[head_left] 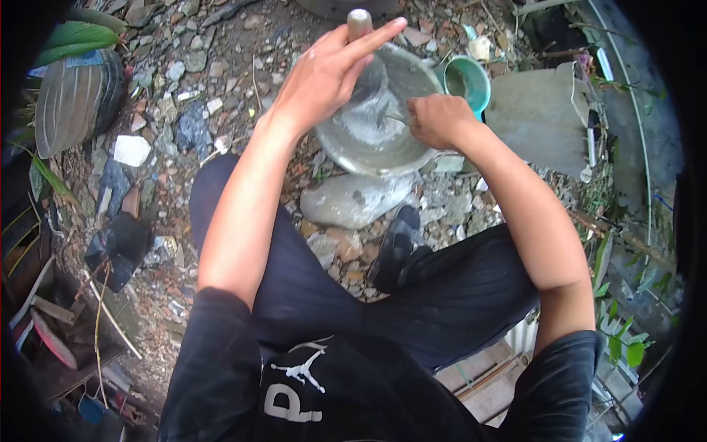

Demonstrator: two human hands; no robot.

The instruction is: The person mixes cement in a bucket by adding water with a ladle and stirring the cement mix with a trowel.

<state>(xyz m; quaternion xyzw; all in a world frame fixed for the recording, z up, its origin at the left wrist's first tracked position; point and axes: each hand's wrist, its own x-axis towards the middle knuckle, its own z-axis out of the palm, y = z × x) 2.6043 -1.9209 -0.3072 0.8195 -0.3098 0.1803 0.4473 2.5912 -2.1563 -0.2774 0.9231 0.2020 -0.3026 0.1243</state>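
A wide grey bowl (340,153) stands on the rubble in front of me, with wet grey paste (364,125) smeared inside. My left hand (324,77) is over its left side, around a thick grey rod (359,26) with a rounded top; one finger stretches out across the rod. The rod's lower part reaches down into the bowl. My right hand (444,120) is closed at the bowl's right rim on a thin tool (396,117), whose tip touches the paste. Its full shape is hidden by the fist. A teal cup (482,87) is just beyond my right hand.
Below the bowl lies a large smooth grey stone (353,200). To the right is a grey sheet (534,114). A ribbed plastic container (77,103) and a white block (132,150) lie left. Broken stones cover the ground; my dark shoe (398,247) is close to the bowl.
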